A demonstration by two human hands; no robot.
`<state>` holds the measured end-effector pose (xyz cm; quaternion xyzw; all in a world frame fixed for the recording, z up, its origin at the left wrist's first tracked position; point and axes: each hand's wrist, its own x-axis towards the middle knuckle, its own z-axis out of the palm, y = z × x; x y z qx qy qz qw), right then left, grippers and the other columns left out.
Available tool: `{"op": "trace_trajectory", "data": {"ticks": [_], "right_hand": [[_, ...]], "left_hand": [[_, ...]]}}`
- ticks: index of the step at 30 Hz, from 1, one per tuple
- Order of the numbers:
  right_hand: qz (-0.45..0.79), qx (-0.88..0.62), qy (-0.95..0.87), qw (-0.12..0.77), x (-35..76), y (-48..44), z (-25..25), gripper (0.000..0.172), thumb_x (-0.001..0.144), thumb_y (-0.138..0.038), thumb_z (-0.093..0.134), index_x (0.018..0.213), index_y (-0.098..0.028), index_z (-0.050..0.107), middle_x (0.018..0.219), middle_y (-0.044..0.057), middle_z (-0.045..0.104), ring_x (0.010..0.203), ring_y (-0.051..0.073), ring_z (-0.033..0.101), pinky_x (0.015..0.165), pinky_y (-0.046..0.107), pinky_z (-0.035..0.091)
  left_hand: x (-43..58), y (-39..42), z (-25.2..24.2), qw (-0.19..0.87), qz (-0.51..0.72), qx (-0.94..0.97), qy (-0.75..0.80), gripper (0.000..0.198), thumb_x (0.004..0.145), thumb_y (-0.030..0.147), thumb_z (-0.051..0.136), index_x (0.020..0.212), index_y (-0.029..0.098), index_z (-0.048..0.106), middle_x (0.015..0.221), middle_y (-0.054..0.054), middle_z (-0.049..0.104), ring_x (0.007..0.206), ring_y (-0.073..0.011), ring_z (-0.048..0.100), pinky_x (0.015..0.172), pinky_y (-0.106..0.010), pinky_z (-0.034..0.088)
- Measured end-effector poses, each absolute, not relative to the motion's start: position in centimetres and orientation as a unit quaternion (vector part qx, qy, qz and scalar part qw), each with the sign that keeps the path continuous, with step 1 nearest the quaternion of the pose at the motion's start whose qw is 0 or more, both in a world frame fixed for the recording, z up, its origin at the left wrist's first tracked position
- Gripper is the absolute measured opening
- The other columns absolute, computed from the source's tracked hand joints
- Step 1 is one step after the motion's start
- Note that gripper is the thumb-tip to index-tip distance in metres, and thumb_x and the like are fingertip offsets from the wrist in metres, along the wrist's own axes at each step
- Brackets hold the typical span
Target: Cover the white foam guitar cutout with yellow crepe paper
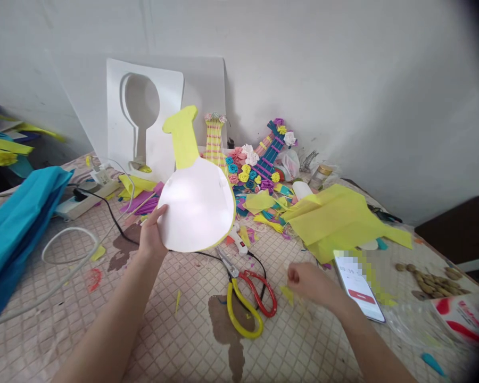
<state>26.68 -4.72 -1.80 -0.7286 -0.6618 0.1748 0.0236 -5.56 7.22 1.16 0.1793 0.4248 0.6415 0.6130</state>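
My left hand grips a guitar-shaped board cutout by the lower left of its round body, holding it above the table. The body's face is white with a yellow edge, and yellow paper covers the neck. My right hand is closed and slightly blurred over the table's right half. Whatever its fingers may hold is hidden; a yellow paper scrap shows just below them. Between my hands lie scissors with one red and one yellow handle, blades pointing away. Beyond them is a white glue gun.
Decorated small guitars and a white board with a guitar-shaped hole lean at the back. Yellow paper, a phone and peanuts lie right. Blue paper, a power strip and cables occupy the left.
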Motion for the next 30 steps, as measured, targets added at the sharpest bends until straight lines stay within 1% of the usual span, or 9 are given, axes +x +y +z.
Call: {"op": "trace_trajectory", "data": {"ticks": [3, 5, 7, 10, 13, 17, 22, 25, 30], "right_hand": [[0.105, -0.762, -0.632, 0.099, 27.0, -0.9, -1.6, 0.019, 0.077, -0.016, 0.042, 0.082, -0.016, 0.06, 0.079, 0.01, 0.063, 0.072, 0.02, 0.056, 0.062, 0.029, 0.035], [0.102, -0.75, -0.639, 0.135, 26.0, 1.4, -2.1, 0.022, 0.08, -0.021, 0.042, 0.095, -0.016, 0.059, 0.086, 0.01, 0.064, 0.076, 0.02, 0.056, 0.066, 0.03, 0.037], [0.133, -0.721, -0.663, 0.153, 24.3, 3.3, -3.0, 0.02, 0.081, -0.029, 0.047, 0.089, -0.017, 0.062, 0.082, 0.007, 0.065, 0.073, 0.018, 0.057, 0.065, 0.029, 0.039], [0.187, -0.684, -0.686, 0.163, 22.0, 5.2, -4.7, 0.018, 0.081, -0.031, 0.053, 0.08, -0.016, 0.063, 0.077, 0.004, 0.065, 0.07, 0.015, 0.057, 0.065, 0.028, 0.043], [0.227, -0.671, -0.685, 0.172, 21.1, 6.2, -5.7, 0.02, 0.083, -0.033, 0.053, 0.083, -0.014, 0.06, 0.08, 0.001, 0.062, 0.07, 0.013, 0.058, 0.067, 0.031, 0.047], [0.248, -0.683, -0.653, 0.211, 22.3, 6.5, -5.9, 0.02, 0.085, -0.032, 0.052, 0.088, -0.013, 0.059, 0.085, 0.002, 0.061, 0.074, 0.013, 0.058, 0.068, 0.032, 0.049], [0.303, -0.689, -0.589, 0.295, 24.9, 6.3, -5.3, 0.021, 0.087, -0.031, 0.049, 0.098, -0.014, 0.055, 0.082, 0.001, 0.06, 0.063, 0.01, 0.057, 0.056, 0.026, 0.049], [0.334, -0.674, -0.563, 0.344, 26.2, 6.3, -5.2, 0.024, 0.088, -0.031, 0.048, 0.102, -0.013, 0.054, 0.082, 0.001, 0.06, 0.061, 0.009, 0.057, 0.054, 0.025, 0.049], [0.328, -0.657, -0.554, 0.392, 27.4, 6.1, -5.3, 0.023, 0.087, -0.034, 0.048, 0.086, -0.013, 0.058, 0.073, -0.001, 0.059, 0.058, 0.009, 0.055, 0.055, 0.025, 0.048]], "left_hand": [[-5.2, 6.9, 1.3, 0.622, 0.651, 0.192, 0.391, 0.025, 0.073, 0.017, 0.054, 0.096, 0.015, 0.062, 0.076, -0.005, 0.07, 0.076, -0.0212, 0.067, 0.066, -0.026, 0.056], [-4.9, 6.7, 1.2, 0.621, 0.656, 0.205, 0.378, 0.027, 0.072, 0.016, 0.055, 0.098, 0.014, 0.062, 0.078, -0.004, 0.07, 0.075, -0.0202, 0.067, 0.067, -0.024, 0.056], [-4.7, 6.6, 1.1, 0.619, 0.657, 0.212, 0.375, 0.029, 0.071, 0.015, 0.056, 0.1, 0.015, 0.062, 0.079, -0.004, 0.069, 0.074, -0.0195, 0.067, 0.067, -0.024, 0.056], [-4.7, 6.7, 1.0, 0.619, 0.655, 0.217, 0.376, 0.031, 0.072, 0.014, 0.054, 0.102, 0.015, 0.062, 0.081, -0.003, 0.069, 0.074, -0.0188, 0.067, 0.067, -0.023, 0.056], [-5.0, 6.8, 1.1, 0.616, 0.656, 0.211, 0.383, 0.03, 0.073, 0.014, 0.054, 0.101, 0.015, 0.062, 0.08, -0.003, 0.07, 0.074, -0.0181, 0.067, 0.066, -0.022, 0.055], [-5.3, 6.9, 1.3, 0.617, 0.655, 0.197, 0.388, 0.026, 0.074, 0.015, 0.053, 0.098, 0.014, 0.063, 0.076, -0.003, 0.069, 0.072, -0.0175, 0.067, 0.066, -0.021, 0.055], [-5.4, 6.7, 1.6, 0.619, 0.657, 0.194, 0.384, 0.027, 0.073, 0.015, 0.054, 0.099, 0.014, 0.062, 0.076, -0.003, 0.069, 0.07, -0.0177, 0.067, 0.066, -0.023, 0.055], [-5.5, 6.7, 1.5, 0.618, 0.657, 0.191, 0.387, 0.025, 0.072, 0.015, 0.056, 0.096, 0.015, 0.062, 0.074, -0.003, 0.069, 0.069, -0.0186, 0.067, 0.065, -0.024, 0.055], [-5.6, 6.8, 1.4, 0.622, 0.651, 0.188, 0.392, 0.023, 0.072, 0.016, 0.055, 0.094, 0.018, 0.062, 0.072, -0.003, 0.069, 0.073, -0.0203, 0.067, 0.065, -0.025, 0.055]]}}
